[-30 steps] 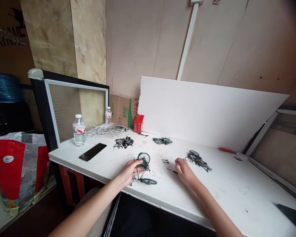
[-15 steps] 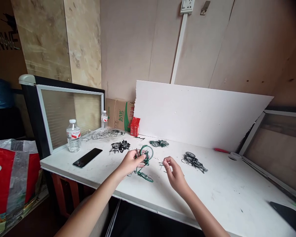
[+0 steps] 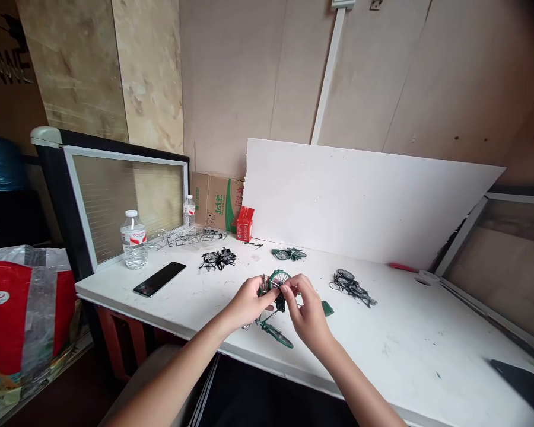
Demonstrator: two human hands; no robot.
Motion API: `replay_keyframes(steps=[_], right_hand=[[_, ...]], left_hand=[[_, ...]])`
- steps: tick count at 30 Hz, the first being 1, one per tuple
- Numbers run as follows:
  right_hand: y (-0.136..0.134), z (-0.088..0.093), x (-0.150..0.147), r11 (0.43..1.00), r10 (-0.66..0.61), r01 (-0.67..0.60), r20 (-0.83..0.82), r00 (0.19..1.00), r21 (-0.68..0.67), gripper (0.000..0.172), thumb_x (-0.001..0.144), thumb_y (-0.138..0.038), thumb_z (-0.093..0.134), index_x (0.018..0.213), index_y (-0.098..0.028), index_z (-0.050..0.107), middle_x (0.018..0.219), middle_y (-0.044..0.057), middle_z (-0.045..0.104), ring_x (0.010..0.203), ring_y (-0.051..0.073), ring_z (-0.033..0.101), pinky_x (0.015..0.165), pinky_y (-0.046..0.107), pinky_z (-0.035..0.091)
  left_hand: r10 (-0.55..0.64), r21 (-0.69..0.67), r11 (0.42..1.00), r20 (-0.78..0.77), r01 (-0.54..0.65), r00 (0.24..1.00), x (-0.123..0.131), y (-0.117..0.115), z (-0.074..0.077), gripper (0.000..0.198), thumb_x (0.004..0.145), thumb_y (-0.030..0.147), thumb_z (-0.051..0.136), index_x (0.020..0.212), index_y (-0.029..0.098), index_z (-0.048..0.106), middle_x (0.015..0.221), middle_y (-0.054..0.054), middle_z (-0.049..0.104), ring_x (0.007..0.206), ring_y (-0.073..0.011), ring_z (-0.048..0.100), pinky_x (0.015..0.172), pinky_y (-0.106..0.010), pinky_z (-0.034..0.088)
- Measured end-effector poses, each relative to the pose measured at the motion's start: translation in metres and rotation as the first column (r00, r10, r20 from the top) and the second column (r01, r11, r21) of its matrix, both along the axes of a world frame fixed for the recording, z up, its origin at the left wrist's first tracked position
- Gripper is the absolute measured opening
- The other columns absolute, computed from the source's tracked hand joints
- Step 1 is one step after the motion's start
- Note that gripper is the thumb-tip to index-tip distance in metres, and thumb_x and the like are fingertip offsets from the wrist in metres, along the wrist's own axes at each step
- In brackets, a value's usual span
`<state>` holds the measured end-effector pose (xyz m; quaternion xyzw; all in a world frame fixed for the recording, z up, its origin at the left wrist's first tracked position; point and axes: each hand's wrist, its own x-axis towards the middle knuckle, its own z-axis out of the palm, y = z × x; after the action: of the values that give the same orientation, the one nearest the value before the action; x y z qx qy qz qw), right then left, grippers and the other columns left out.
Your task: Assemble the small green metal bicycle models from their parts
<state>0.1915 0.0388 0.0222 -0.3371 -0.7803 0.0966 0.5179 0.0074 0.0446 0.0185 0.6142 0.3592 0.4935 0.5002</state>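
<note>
My left hand point(image 3: 254, 301) grips a green miniature bicycle point(image 3: 279, 335) by its upper wheel end. The bicycle is tilted, its other wheel hanging low above the table's front edge. At the raised wheel point(image 3: 279, 277) the fingertips of my right hand point(image 3: 306, 303) are pinched together, close against the spokes and the left fingers. A thin green part showed in this pinch earlier; the fingers now hide it. Just right of my right hand lies a flat green piece point(image 3: 327, 308).
On the white table point(image 3: 409, 338) lie another green miniature bicycle point(image 3: 289, 254), a black one point(image 3: 353, 287), black bicycle parts point(image 3: 218, 258) and thin black frames point(image 3: 196, 237). A phone point(image 3: 160, 279), a water bottle point(image 3: 134, 240) and a red box point(image 3: 244, 224) stand or lie toward the left.
My right hand has moved left to the bicycle's raised wheel with the thin green part. The bicycle has shifted slightly right, and the flat green piece has come into sight.
</note>
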Motion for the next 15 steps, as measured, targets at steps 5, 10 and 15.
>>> replay_keyframes(steps=[5,10,15], right_hand=[[-0.003,0.002,0.005,1.000,0.015,-0.015,0.023,1.000,0.019,0.017,0.112,-0.031,0.052,0.097,-0.025,0.057,0.092,0.004,0.062,0.083,0.021,0.060,0.073,0.037,0.048],[-0.005,0.011,0.014,0.998,0.001,-0.004,0.052,0.999,0.069,0.014,0.111,-0.030,0.057,0.097,-0.025,0.057,0.093,0.004,0.062,0.083,0.021,0.061,0.074,0.037,0.048],[-0.007,0.014,0.020,0.995,0.037,-0.045,0.091,0.995,0.088,0.012,0.110,-0.028,0.057,0.099,-0.025,0.057,0.093,0.004,0.061,0.085,0.021,0.060,0.076,0.038,0.049]], left_hand=[[0.002,0.064,0.998,-0.050,0.001,0.999,0.001,-0.010,0.005,0.040,0.094,0.056,0.073,0.103,0.018,0.066,0.098,-0.007,0.069,0.093,-0.0225,0.067,0.082,-0.035,0.059],[-0.007,0.116,0.993,-0.079,0.017,0.997,0.002,-0.019,0.013,0.039,0.096,0.057,0.070,0.101,0.018,0.067,0.095,-0.006,0.069,0.086,-0.0209,0.065,0.078,-0.033,0.056],[0.038,0.170,0.985,-0.106,-0.020,0.994,0.004,-0.022,0.015,0.041,0.096,0.058,0.070,0.097,0.017,0.068,0.091,-0.006,0.070,0.084,-0.0210,0.065,0.075,-0.031,0.055]])
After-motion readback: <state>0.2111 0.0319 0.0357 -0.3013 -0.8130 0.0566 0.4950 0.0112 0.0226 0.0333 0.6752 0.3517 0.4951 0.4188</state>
